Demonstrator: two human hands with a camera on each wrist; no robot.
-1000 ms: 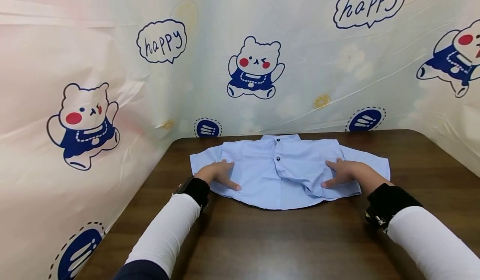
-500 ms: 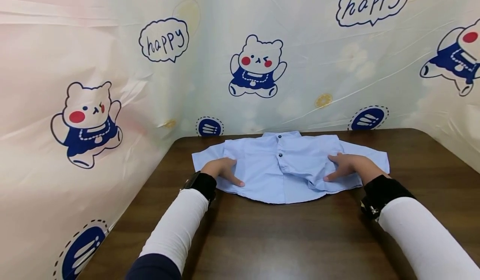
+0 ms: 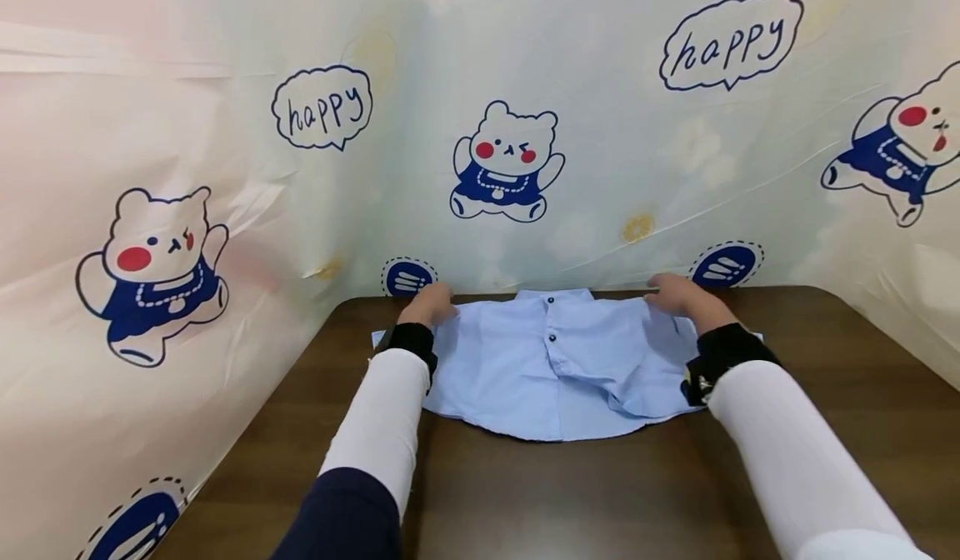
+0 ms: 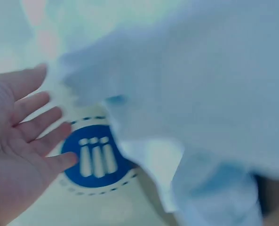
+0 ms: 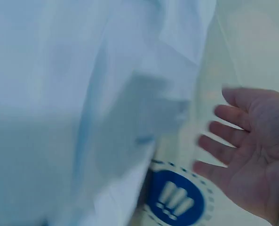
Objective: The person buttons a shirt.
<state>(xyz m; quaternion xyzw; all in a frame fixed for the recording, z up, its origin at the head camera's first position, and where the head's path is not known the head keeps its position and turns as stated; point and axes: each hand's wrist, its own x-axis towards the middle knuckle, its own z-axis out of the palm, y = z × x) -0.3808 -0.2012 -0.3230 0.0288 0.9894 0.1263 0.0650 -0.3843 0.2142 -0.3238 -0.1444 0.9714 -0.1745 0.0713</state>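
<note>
A light blue short-sleeved shirt (image 3: 502,368) with dark buttons lies spread on the table, its collar toward the back. My left hand (image 3: 431,305) is over the shirt's far left shoulder. At the opposite shoulder is my right hand (image 3: 681,298), raised near the far edge. In the left wrist view the left hand (image 4: 26,136) has its fingers spread and holds nothing, beside the blurred shirt (image 4: 214,89). The right wrist view likewise has the right hand (image 5: 247,141) with parted fingers, apart from the shirt (image 5: 59,94). Both sleeves of the shirt are mostly hidden behind my wrists.
The brown wooden table (image 3: 555,502) reaches back to a pale curtain (image 3: 600,160) printed with bears and "happy" bubbles. This curtain also closes in the left and right sides. Black bands (image 3: 412,342) circle both wrists.
Both hands have lifted off the lower sides of the shirt and moved away from me to its shoulders. The shirt stays spread, and the head view has tilted up slightly.
</note>
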